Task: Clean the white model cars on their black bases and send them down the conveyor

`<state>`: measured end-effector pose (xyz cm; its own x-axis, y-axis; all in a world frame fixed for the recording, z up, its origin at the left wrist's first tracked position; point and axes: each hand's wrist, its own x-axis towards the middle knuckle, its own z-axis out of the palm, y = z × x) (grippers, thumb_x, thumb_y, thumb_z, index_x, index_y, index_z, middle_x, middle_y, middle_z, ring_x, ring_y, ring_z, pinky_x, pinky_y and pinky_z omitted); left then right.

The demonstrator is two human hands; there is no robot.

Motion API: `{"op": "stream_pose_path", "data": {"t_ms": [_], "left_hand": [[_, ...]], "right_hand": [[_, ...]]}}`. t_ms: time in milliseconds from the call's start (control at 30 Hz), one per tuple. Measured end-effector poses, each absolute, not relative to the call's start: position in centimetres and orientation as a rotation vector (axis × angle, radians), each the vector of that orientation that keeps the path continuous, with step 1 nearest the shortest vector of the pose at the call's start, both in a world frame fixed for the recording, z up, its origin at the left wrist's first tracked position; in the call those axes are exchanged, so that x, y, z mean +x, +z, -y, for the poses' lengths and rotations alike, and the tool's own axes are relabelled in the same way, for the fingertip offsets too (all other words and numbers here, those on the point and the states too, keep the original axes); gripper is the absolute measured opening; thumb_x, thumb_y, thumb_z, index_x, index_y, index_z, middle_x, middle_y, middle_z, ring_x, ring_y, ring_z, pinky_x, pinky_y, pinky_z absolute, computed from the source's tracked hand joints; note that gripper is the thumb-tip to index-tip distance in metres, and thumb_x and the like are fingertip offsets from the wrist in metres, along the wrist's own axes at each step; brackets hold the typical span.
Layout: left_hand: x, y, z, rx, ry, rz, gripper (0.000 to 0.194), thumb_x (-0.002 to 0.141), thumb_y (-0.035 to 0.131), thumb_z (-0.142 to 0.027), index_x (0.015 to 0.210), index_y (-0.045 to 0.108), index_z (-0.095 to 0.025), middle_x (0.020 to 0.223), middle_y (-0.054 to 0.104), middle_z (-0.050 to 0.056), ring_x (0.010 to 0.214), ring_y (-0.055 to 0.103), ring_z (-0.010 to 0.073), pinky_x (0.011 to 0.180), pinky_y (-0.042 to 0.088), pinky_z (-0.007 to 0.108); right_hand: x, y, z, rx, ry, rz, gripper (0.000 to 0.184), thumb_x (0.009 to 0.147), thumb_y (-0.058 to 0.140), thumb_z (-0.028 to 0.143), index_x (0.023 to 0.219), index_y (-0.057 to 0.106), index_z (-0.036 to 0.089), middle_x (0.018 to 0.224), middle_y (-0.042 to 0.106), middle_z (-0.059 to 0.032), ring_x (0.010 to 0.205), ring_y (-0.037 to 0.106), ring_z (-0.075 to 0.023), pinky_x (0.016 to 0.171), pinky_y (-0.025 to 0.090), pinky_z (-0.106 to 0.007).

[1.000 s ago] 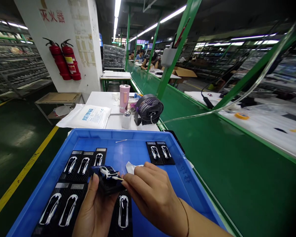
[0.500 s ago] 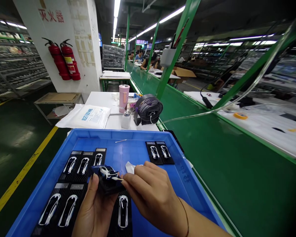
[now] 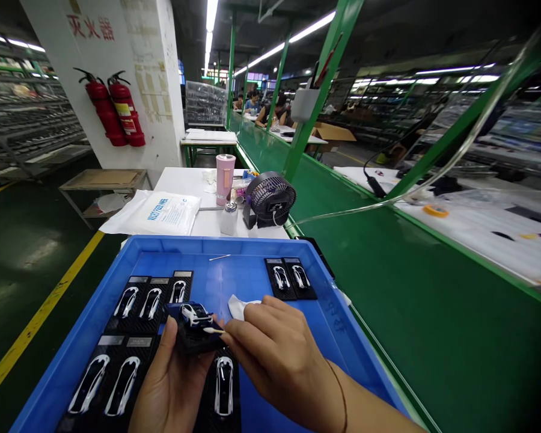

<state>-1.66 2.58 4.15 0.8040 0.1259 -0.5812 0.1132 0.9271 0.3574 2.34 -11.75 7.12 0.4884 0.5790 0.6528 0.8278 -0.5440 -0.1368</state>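
My left hand (image 3: pixel 171 379) grips a black display base (image 3: pixel 193 343) carrying a small white model car (image 3: pixel 193 314), tilted up above a blue plastic tray (image 3: pixel 162 243). My right hand (image 3: pixel 275 355) pinches a thin cotton swab (image 3: pixel 214 330), its tip at the car's lower side. A white wipe (image 3: pixel 238 308) pokes out beneath my right fingers. Several black bases with white model cars lie in the tray; one (image 3: pixel 224 385) sits directly below my hands. The car's far side is hidden from me.
Behind the tray, a white table holds a wipes packet (image 3: pixel 155 213), pink bottle (image 3: pixel 225 178), small dispenser bottle (image 3: pixel 228 218) and black fan (image 3: pixel 269 199). A green conveyor belt (image 3: pixel 388 313) runs to the right. Co-workers (image 3: pixel 252 103) sit far back.
The whole scene has shifted slightly left and up in view. Both hands keep their hold, and the swab stays at the car.
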Motion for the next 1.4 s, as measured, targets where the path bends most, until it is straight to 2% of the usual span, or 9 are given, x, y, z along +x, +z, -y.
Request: {"op": "stream_pose_path", "data": {"t_ms": [167,433,567,767,900,1067,1233,1300,1400], "left_hand": [[-1.6,4.1,-2.7,0.399,0.001,-0.634,0.035,0.089,0.034,-0.016,0.081,0.067,-0.007,0.094,0.065,0.019,0.088,0.063,0.0258,0.074,0.053,0.04],[-1.5,4.7,-2.5,0.336,0.002,-0.699,0.037,0.088,0.035,-0.014,0.076,0.069,-0.011,0.085,0.068,0.013,0.078,0.065,0.0215,0.067,0.055,0.034],[-1.6,4.5,-2.6,0.37,-0.011,-0.657,0.039,0.089,0.033,-0.015,0.078,0.07,-0.009,0.089,0.067,0.017,0.082,0.065,0.0235,0.068,0.055,0.035],[-1.7,4.0,-2.8,0.452,-0.012,-0.584,0.038,0.089,0.033,-0.018,0.087,0.067,-0.003,0.1,0.062,0.026,0.093,0.06,0.0316,0.075,0.053,0.042],[-1.6,4.4,-2.8,0.475,0.0,-0.62,0.038,0.09,0.032,-0.023,0.109,0.056,0.0,0.106,0.058,0.028,0.1,0.055,0.0359,0.074,0.052,0.045],[-1.6,4.6,-3.1,0.509,-0.024,-0.615,0.043,0.09,0.033,-0.024,0.129,0.04,-0.007,0.111,0.058,0.023,0.102,0.056,0.0316,0.08,0.05,0.046],[-2.0,3.1,-3.5,0.564,-0.022,-0.435,0.037,0.084,0.047,-0.028,0.119,0.053,-0.014,0.118,0.055,0.02,0.105,0.053,0.0344,0.087,0.042,0.055],[-2.1,2.5,-3.6,0.568,-0.038,-0.384,0.036,0.082,0.051,-0.03,0.115,0.057,-0.019,0.118,0.056,0.018,0.105,0.054,0.0338,0.09,0.04,0.055],[-2.3,2.4,-3.6,0.599,-0.032,-0.355,0.034,0.082,0.05,-0.022,0.115,0.057,-0.022,0.118,0.056,0.017,0.106,0.053,0.0315,0.092,0.038,0.054]], "right_hand": [[2.2,7.3,11.9,-2.288,-0.752,1.091,0.009,0.083,0.05,0.016,0.075,0.054,0.013,0.062,0.042,0.0004,0.057,0.028,-0.0041,0.061,0.021,-0.021],[2.1,7.3,11.2,-2.286,-0.803,1.133,0.008,0.082,0.051,0.017,0.076,0.055,0.013,0.063,0.045,0.0002,0.058,0.029,-0.0059,0.06,0.021,-0.021],[2.0,7.2,11.2,-2.297,-0.803,1.147,0.009,0.081,0.052,0.017,0.073,0.055,0.013,0.061,0.043,0.0002,0.057,0.027,-0.0065,0.06,0.019,-0.021],[1.8,7.4,12.0,-2.31,-0.691,1.147,0.015,0.083,0.05,0.017,0.069,0.052,0.013,0.06,0.044,0.0,0.056,0.026,-0.006,0.06,0.018,-0.021],[1.9,7.3,12.4,-2.307,-0.644,1.082,0.014,0.084,0.048,0.016,0.07,0.051,0.013,0.061,0.046,0.0005,0.057,0.031,-0.0057,0.061,0.019,-0.021],[1.9,7.2,12.9,-2.241,-0.55,0.962,0.003,0.083,0.049,0.013,0.082,0.052,0.015,0.065,0.049,0.0022,0.059,0.038,-0.0043,0.062,0.023,-0.02],[1.9,6.4,13.4,-2.135,-0.477,0.84,0.012,0.083,0.047,0.011,0.092,0.05,0.018,0.074,0.054,0.0032,0.063,0.043,-0.0033,0.062,0.029,-0.017],[1.9,6.0,13.4,-2.109,-0.445,0.813,0.012,0.084,0.045,0.01,0.093,0.049,0.018,0.076,0.055,0.0025,0.066,0.046,-0.0034,0.063,0.031,-0.016],[1.7,5.6,13.3,-2.099,-0.377,0.787,0.012,0.086,0.042,0.011,0.093,0.049,0.018,0.077,0.054,0.0018,0.069,0.047,-0.0037,0.064,0.032,-0.016]]}}
